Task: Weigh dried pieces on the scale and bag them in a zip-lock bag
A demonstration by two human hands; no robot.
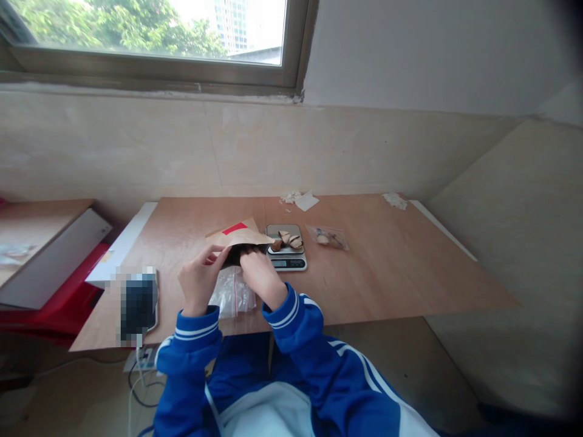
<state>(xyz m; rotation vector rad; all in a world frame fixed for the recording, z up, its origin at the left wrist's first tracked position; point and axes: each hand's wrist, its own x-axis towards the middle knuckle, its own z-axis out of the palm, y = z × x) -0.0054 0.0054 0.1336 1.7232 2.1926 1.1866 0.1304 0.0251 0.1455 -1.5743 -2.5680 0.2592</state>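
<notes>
A brown paper bag (246, 235) with a red label lies tilted over the table, its dark mouth facing me. My left hand (200, 276) pinches the left edge of that mouth. Inside the opening are the fingers of my right hand (262, 273), so what they touch is hidden. Just right of the bag stands a small digital kitchen scale (291, 264) with a lit display. Several brown and pale dried slices (291, 240) rest on its plate. Beneath my hands lies a stack of clear zip bags (234, 294).
A filled clear bag (328, 238) lies right of the scale. Torn white paper (306, 201) sits by the wall, with another scrap (395, 201) at the far right. A phone (140, 300) with a cable lies on the left of the wooden table (387, 267).
</notes>
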